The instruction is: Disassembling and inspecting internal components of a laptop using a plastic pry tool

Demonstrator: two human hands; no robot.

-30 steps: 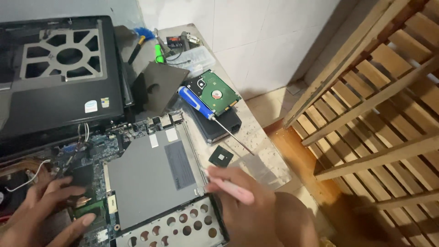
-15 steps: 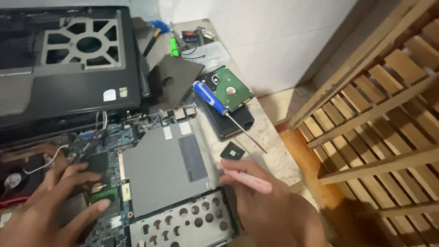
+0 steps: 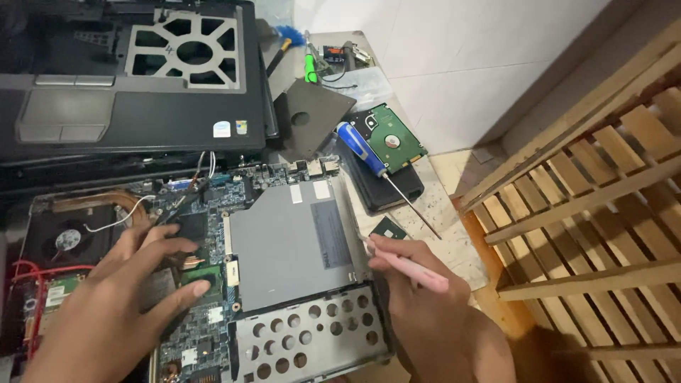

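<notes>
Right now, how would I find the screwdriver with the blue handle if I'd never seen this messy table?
Start at the big opened laptop base with its grey drive cover. Look just past its far right corner, where a bare hard drive with a green circuit board lies on a black slab. The blue-handled screwdriver lies slanted across them, its thin shaft pointing toward the right hand, unlike the pink tool that hand holds.

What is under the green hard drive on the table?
The green hard drive lies on a flat black slab-shaped thing; only its front edge and side show. A blue-handled screwdriver leans across both. The slab's top is covered by the drive, so what it is cannot be told.
</notes>
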